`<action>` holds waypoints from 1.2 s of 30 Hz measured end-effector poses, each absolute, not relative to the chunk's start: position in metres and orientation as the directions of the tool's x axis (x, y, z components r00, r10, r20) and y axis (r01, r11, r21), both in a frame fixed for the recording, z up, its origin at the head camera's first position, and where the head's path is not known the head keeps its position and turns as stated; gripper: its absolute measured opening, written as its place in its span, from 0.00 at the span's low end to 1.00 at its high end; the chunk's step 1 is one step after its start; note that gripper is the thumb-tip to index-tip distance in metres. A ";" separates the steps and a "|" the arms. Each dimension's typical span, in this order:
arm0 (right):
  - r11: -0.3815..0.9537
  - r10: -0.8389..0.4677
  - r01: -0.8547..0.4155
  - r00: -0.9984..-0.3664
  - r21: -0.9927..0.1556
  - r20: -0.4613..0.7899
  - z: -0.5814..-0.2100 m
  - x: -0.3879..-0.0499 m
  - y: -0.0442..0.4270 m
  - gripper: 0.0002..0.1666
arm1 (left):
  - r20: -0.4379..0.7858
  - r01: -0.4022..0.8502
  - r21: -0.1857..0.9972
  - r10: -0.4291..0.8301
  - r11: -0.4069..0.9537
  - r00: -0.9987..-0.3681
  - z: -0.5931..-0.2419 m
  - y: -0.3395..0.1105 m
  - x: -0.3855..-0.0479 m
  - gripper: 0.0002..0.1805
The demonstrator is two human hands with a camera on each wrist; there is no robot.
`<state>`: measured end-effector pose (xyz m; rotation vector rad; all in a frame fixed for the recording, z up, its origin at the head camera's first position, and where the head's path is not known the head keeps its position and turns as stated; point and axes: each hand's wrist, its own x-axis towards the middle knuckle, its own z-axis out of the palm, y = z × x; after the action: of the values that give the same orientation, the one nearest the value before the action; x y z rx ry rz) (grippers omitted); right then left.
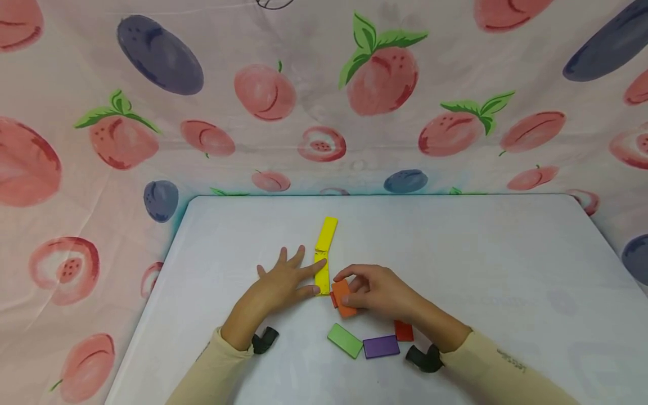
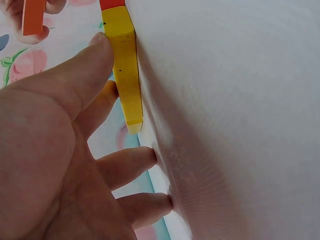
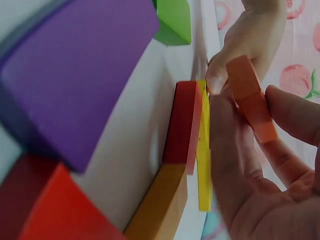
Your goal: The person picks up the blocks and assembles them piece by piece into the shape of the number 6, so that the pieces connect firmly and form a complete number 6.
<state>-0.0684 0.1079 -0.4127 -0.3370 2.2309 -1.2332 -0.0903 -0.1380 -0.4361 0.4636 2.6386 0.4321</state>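
In the head view my left hand (image 1: 283,284) spreads its fingers over the board, thumb and index finger touching the nearer yellow block (image 1: 321,275). A second yellow block (image 1: 326,234) continues the line at its far end. My right hand (image 1: 382,289) pinches an orange block (image 1: 344,298) between thumb and fingers, raised above the board. Partly covered by it is a red block (image 3: 181,125), which lies at the near end of the yellow pair. The right wrist view also has an orange-brown block (image 3: 160,200) touching that red one; the right hand hides it in the head view.
Closer to me lie a green block (image 1: 345,341), a purple block (image 1: 382,346) and another red block (image 1: 404,331), forming a bent row beside the right wrist. Everything rests on a white tabletop (image 1: 481,253), with a fruit-print cloth (image 1: 324,101) behind it.
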 end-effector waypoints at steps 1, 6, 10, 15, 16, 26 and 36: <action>0.545 -0.474 0.039 -0.810 -0.838 -0.346 -0.413 -0.068 0.107 0.20 | -0.353 0.250 0.367 0.383 0.896 -0.854 -0.436 -0.138 -0.090 0.34; 0.556 -0.477 0.011 -0.814 -0.831 -0.330 -0.416 -0.067 0.101 0.19 | -0.360 0.250 0.369 0.386 0.895 -0.850 -0.436 -0.139 -0.092 0.34; 0.557 -0.487 -0.020 -0.817 -0.830 -0.308 -0.418 -0.065 0.096 0.19 | -0.359 0.256 0.369 0.391 0.893 -0.847 -0.436 -0.139 -0.092 0.34; 0.570 -0.495 -0.071 -0.824 -0.818 -0.274 -0.419 -0.063 0.090 0.19 | -0.358 0.256 0.371 0.392 0.893 -0.847 -0.437 -0.139 -0.092 0.34; 0.574 -0.495 -0.080 -0.827 -0.815 -0.268 -0.419 -0.063 0.089 0.19 | -0.359 0.255 0.372 0.392 0.893 -0.847 -0.437 -0.139 -0.092 0.34; 0.614 -0.470 -0.164 -0.862 -0.772 -0.191 -0.420 -0.057 0.076 0.18 | -0.354 0.257 0.356 0.385 0.898 -0.852 -0.437 -0.139 -0.092 0.34; 0.661 -0.454 -0.142 -0.857 -0.737 -0.242 -0.422 -0.055 0.070 0.19 | -0.354 0.253 0.362 0.383 0.897 -0.853 -0.436 -0.138 -0.091 0.33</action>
<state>-0.0555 0.0702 -0.4222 -0.4683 2.4705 -1.0462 -0.0907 -0.1385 -0.4358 0.4645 2.6377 0.4245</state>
